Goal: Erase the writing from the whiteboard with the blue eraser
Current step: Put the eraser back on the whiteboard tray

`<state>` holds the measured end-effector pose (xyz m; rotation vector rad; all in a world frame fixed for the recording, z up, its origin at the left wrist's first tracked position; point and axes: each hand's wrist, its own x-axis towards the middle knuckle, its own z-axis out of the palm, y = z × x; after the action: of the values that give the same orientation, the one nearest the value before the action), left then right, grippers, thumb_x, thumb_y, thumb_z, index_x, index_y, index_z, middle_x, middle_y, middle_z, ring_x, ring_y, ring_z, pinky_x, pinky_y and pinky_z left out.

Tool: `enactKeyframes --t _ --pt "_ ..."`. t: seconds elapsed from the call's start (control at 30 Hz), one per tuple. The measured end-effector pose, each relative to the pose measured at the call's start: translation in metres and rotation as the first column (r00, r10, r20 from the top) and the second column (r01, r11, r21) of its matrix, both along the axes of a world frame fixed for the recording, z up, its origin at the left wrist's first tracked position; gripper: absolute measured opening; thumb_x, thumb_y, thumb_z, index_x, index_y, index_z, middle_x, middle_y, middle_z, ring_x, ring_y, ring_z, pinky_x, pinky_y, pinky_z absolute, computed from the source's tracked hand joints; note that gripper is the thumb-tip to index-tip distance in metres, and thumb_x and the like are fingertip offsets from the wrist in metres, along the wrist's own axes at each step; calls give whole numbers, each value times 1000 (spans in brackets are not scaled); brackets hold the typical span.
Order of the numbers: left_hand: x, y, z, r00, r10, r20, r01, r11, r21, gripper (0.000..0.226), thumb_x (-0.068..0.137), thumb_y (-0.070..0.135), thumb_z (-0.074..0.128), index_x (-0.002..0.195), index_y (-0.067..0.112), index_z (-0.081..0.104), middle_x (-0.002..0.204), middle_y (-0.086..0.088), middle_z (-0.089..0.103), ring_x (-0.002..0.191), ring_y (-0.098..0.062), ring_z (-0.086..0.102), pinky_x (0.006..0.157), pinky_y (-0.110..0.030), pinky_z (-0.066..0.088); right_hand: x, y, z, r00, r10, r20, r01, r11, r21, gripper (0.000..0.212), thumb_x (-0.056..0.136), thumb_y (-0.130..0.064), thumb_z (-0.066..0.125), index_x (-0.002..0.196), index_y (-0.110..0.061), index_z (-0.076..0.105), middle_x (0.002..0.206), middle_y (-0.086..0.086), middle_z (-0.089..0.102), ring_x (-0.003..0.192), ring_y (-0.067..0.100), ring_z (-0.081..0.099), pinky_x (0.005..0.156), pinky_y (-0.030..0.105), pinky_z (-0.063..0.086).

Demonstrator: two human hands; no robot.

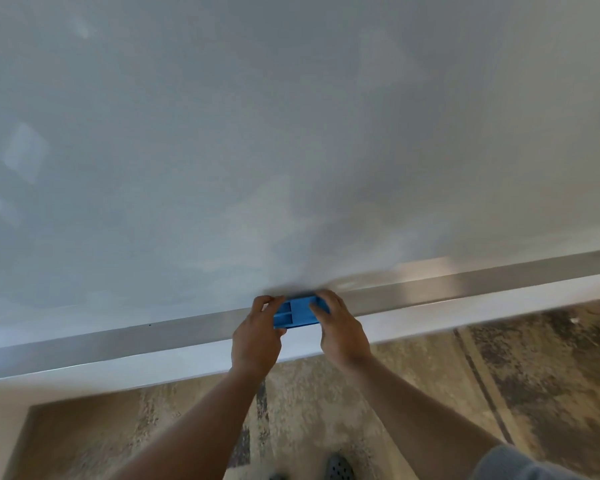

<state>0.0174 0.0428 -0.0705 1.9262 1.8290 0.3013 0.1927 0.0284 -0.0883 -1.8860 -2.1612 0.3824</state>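
The whiteboard [222,133] fills the upper part of the view; its surface looks blank, with only soft reflections and no writing that I can make out. The blue eraser [298,311] is at the board's bottom edge, over the metal tray rail [465,285]. My left hand [257,334] grips the eraser's left end and my right hand [340,327] grips its right end, fingers over its back. The eraser's ribbed plastic back faces me.
The silver tray rail runs across the frame, sloping up to the right, with a white wall strip [84,372] below it. A patterned brown and beige carpet [499,375] lies underneath. A dark shoe [340,467] shows at the bottom edge.
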Motion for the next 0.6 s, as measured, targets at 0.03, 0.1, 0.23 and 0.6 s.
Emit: enactKeyframes --t 0.03,0.1,0.23,0.6 --pt "0 -1 -1 1000 4 -4 -4 1000 1 59 88 22 70 141 32 45 143 11 40 99 -17 66 84 -35 57 0 0 -1 1000 4 -4 -4 1000 -1 56 69 4 78 121 -12 64 136 8 50 114 24 61 65 34 62" --pt "2 -2 -2 1000 6 -18 -6 1000 8 58 90 20 68 142 31 44 145 10 38 98 -19 67 81 -35 58 0 0 -5 1000 7 -15 -7 1000 5 58 70 4 77 124 -11 62 140 8 47 116 24 60 63 33 62" --pt "9 -9 -4 997 15 -78 -14 1000 18 60 95 17 59 149 27 35 151 7 30 97 -21 67 76 -32 57 -3 -7 -13 1000 9 -24 -9 1000 -17 68 62 2 84 126 -6 62 145 12 49 134 28 48 80 35 60" --pt "14 -29 3 993 -42 -107 45 999 28 56 103 39 42 155 26 24 162 9 21 143 -10 34 109 -28 38 -6 -27 -18 994 45 100 -50 998 48 88 62 -33 89 137 -7 52 149 14 43 137 28 41 102 42 47"
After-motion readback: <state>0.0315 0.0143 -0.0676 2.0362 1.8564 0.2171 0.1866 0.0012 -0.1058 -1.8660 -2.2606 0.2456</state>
